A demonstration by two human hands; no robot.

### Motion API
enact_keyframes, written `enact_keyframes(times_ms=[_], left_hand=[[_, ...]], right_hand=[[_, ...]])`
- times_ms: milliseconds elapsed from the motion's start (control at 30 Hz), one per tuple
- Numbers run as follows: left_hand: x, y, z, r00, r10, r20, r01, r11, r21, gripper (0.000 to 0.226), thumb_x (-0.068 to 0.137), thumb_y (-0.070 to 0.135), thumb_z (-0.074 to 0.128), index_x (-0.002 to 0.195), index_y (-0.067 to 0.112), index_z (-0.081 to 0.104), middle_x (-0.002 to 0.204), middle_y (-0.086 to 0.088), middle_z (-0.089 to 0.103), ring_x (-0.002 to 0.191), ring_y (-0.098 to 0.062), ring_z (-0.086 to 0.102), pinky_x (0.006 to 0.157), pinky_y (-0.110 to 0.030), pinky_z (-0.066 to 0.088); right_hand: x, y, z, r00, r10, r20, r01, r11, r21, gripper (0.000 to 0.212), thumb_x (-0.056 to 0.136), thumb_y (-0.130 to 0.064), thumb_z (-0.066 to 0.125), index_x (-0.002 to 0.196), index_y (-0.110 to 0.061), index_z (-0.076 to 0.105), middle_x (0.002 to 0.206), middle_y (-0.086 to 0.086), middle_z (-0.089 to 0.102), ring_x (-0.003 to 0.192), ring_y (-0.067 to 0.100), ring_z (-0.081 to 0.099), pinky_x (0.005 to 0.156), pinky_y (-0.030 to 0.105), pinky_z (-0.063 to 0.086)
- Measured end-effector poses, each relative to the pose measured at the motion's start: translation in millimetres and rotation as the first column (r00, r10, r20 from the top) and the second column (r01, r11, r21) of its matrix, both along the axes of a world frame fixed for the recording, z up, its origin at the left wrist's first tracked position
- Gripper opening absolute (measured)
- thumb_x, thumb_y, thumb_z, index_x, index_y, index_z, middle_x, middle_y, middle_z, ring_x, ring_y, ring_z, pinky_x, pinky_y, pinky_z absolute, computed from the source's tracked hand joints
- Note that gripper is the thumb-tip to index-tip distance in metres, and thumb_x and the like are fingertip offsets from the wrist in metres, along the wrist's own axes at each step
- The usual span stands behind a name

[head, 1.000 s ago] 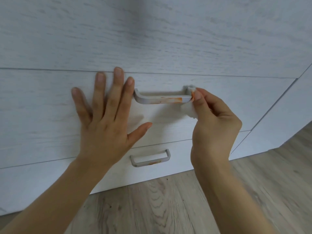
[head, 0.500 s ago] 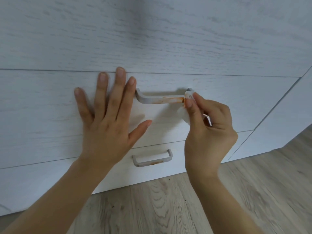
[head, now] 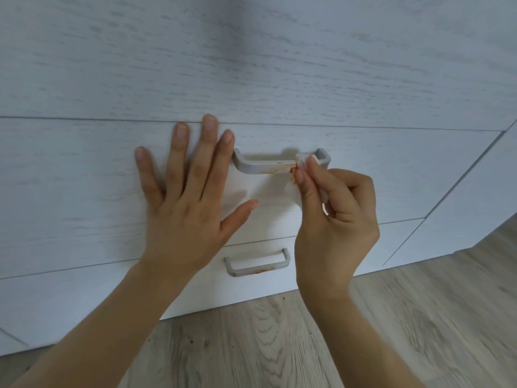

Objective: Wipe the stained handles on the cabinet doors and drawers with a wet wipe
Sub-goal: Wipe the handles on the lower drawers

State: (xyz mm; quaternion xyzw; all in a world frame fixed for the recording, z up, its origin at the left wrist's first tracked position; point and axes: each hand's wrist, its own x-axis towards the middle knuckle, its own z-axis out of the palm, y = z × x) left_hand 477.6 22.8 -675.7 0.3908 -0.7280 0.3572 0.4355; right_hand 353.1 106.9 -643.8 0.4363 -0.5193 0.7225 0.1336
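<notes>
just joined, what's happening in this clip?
A person is cleaning drawer handles. The right hand pinches a wet wipe against the right part of the upper handle, where an orange stain shows on the bar and on the wipe. The left hand lies flat, fingers spread, on the drawer front beside that handle. The lower handle has an orange smear on its bar and is untouched.
</notes>
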Motion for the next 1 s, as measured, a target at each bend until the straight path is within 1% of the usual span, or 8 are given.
enact_keyframes(times_ms=[167, 300, 400, 500, 600, 733, 833, 1000], left_hand=[[-0.5, 0.6, -0.1, 1.000, 0.001, 0.003, -0.001, 1.000, 0.002, 0.078, 0.098, 0.062, 0.029, 0.153, 0.011, 0.009, 0.160, -0.004, 0.000, 0.146, -0.021, -0.013, 0.114, -0.052, -0.009], [-1.9, 0.8, -0.4, 1.000, 0.012, -0.006, -0.012, 1.000, 0.004, 0.079, 0.097, 0.063, 0.030, 0.153, 0.012, 0.007, 0.160, 0.000, -0.010, 0.145, -0.020, -0.014, 0.113, -0.052, -0.011], [-1.5, -0.1, 0.4, 1.000, 0.015, 0.001, -0.015, 1.000, -0.003, 0.079, 0.097, 0.063, 0.029, 0.153, 0.011, 0.008, 0.160, -0.002, -0.006, 0.145, -0.020, -0.014, 0.113, -0.052, -0.010], [-0.3, 0.2, -0.5, 1.000, 0.017, -0.002, -0.017, 1.000, -0.001, 0.080, 0.096, 0.064, 0.028, 0.153, 0.011, 0.007, 0.159, -0.001, -0.013, 0.145, -0.020, -0.015, 0.113, -0.051, -0.011], [-2.1, 1.2, 1.4, 1.000, 0.018, -0.002, -0.018, 1.000, 0.022, 0.079, 0.096, 0.064, 0.027, 0.152, 0.012, 0.006, 0.158, -0.004, -0.005, 0.144, -0.019, -0.017, 0.113, -0.051, -0.012], [-1.2, 1.6, 0.4, 1.000, 0.012, -0.004, -0.012, 1.000, 0.017, 0.080, 0.096, 0.064, 0.026, 0.153, 0.012, 0.004, 0.158, 0.002, -0.017, 0.145, -0.019, -0.016, 0.113, -0.051, -0.013], [-0.7, 1.5, 1.5, 1.000, 0.014, -0.001, -0.014, 1.000, 0.021, 0.079, 0.096, 0.064, 0.029, 0.152, 0.012, 0.007, 0.159, -0.004, -0.005, 0.145, -0.019, -0.015, 0.113, -0.051, -0.011], [-2.3, 2.5, 1.3, 1.000, 0.021, -0.006, -0.020, 0.999, 0.029, 0.079, 0.096, 0.063, 0.030, 0.152, 0.011, 0.008, 0.155, -0.007, 0.005, 0.145, -0.019, -0.016, 0.113, -0.051, -0.011]], right_hand=[[-12.0, 1.0, 2.9, 0.986, 0.004, 0.165, 0.001, 0.999, -0.035, 0.019, 0.080, -0.011, 0.072, 0.099, -0.016, 0.070, 0.084, -0.010, 0.052, 0.074, -0.006, 0.053, 0.072, 0.009, 0.044], [-6.2, -0.9, 1.2, 1.000, -0.003, 0.029, 0.003, 1.000, 0.000, 0.016, 0.081, -0.008, 0.071, 0.096, -0.013, 0.071, 0.083, -0.010, 0.052, 0.073, -0.008, 0.051, 0.070, 0.005, 0.041], [-7.0, -3.1, -0.7, 0.999, -0.011, 0.036, 0.012, 1.000, -0.024, 0.014, 0.081, -0.009, 0.071, 0.095, -0.012, 0.072, 0.083, -0.011, 0.052, 0.073, -0.008, 0.051, 0.070, 0.005, 0.041], [-4.1, -2.7, 0.0, 1.000, -0.009, -0.013, 0.009, 1.000, -0.006, 0.015, 0.081, -0.007, 0.071, 0.096, -0.011, 0.071, 0.084, -0.010, 0.053, 0.073, -0.009, 0.051, 0.071, 0.004, 0.040], [-0.8, -4.3, -0.2, 1.000, -0.017, -0.003, 0.017, 1.000, -0.002, 0.018, 0.082, -0.007, 0.070, 0.098, -0.013, 0.070, 0.085, -0.012, 0.053, 0.074, -0.011, 0.051, 0.071, 0.003, 0.040], [-0.9, 0.9, -0.3, 0.999, -0.010, -0.033, 0.011, 1.000, 0.026, 0.020, 0.082, -0.008, 0.070, 0.100, -0.016, 0.069, 0.088, -0.011, 0.055, 0.075, -0.010, 0.053, 0.072, 0.003, 0.041], [-2.7, -0.4, -0.2, 0.999, -0.027, 0.028, 0.027, 1.000, 0.006, 0.019, 0.083, -0.012, 0.069, 0.100, -0.020, 0.068, 0.087, -0.013, 0.054, 0.075, -0.012, 0.052, 0.071, 0.004, 0.041], [-0.6, -3.0, -1.0, 0.996, -0.026, -0.082, 0.025, 1.000, -0.009, 0.015, 0.080, -0.004, 0.071, 0.095, -0.008, 0.072, 0.086, -0.007, 0.057, 0.076, -0.007, 0.054, 0.072, 0.002, 0.043]])
